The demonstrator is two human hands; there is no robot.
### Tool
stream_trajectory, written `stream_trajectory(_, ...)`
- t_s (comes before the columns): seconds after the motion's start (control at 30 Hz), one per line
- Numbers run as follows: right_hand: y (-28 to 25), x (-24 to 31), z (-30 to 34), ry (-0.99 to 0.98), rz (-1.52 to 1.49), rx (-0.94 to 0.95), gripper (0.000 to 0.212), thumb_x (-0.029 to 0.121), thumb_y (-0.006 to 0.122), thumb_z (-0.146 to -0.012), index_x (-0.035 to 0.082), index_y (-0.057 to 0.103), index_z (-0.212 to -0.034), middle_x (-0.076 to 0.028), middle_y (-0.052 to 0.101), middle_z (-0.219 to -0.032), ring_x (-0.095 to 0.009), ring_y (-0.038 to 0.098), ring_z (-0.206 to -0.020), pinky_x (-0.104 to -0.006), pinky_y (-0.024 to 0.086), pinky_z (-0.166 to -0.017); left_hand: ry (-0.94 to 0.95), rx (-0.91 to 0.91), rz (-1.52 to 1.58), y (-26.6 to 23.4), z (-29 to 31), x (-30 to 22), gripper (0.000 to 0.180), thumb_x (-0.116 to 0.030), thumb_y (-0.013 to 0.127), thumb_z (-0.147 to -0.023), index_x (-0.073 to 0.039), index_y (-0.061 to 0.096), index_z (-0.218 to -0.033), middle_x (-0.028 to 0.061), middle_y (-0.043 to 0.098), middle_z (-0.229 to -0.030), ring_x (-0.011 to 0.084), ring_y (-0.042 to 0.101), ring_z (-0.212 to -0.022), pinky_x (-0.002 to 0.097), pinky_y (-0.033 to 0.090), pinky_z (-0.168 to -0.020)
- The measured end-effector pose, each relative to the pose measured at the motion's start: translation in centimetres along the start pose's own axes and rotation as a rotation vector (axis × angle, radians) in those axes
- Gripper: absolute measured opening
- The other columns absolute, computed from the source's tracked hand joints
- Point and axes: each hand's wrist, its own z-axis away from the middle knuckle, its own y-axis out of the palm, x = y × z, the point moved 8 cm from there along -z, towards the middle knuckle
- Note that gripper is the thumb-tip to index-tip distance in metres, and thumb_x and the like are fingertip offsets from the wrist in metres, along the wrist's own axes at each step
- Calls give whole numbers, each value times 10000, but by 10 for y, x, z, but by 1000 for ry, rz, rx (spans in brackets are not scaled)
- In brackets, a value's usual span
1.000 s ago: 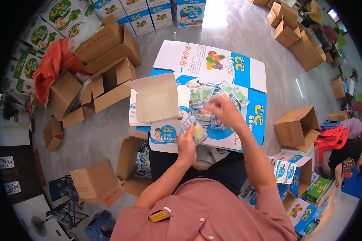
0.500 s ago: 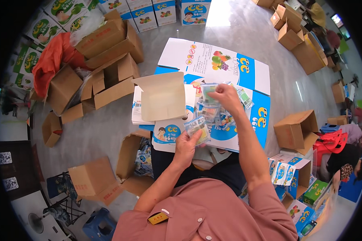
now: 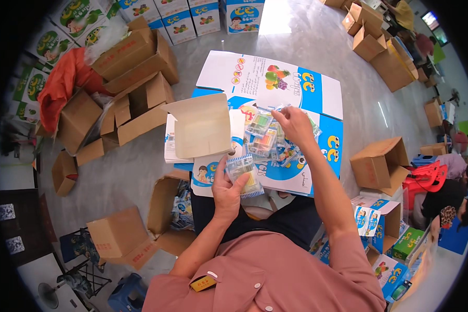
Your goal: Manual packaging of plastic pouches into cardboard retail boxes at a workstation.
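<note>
Evidently the gathering was only partly done: the left hand point(image 3: 228, 188) gripped a small stack of clear snack packets point(image 3: 243, 174) near the body, while the right hand point(image 3: 295, 125) pinched another from the loose packets point(image 3: 268, 138) left farther off on the flattened blue carton point(image 3: 317, 156).

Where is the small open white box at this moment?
In the head view, the open white box lies left of centre on the blue and white flattened carton, its lid raised. It is just above the left hand, beside the loose packets.
</note>
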Motion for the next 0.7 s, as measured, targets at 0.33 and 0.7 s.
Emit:
stream_trajectory(0.33,32,-11,-46,-154,372,-29,350,324,742,-876,0,735,-1008,-194,689,-1074,-342,625,-1079,-427,505,-907,-432,124,423,-9,21,23,316,-134,621,-1007,-44,579,-1307,57,671,-1242,164,660,-1105,327,524,-959)
stream_trajectory(0.7,40,17,-30,-178,576,-140,353,344,720,-887,18,737,-1018,-173,679,-1155,-323,572,-1178,-475,426,-1000,-394,291,430,12,5,11,324,-149,580,-1025,-35,555,-1327,51,658,-1255,162,647,-1124,341,506,-984)
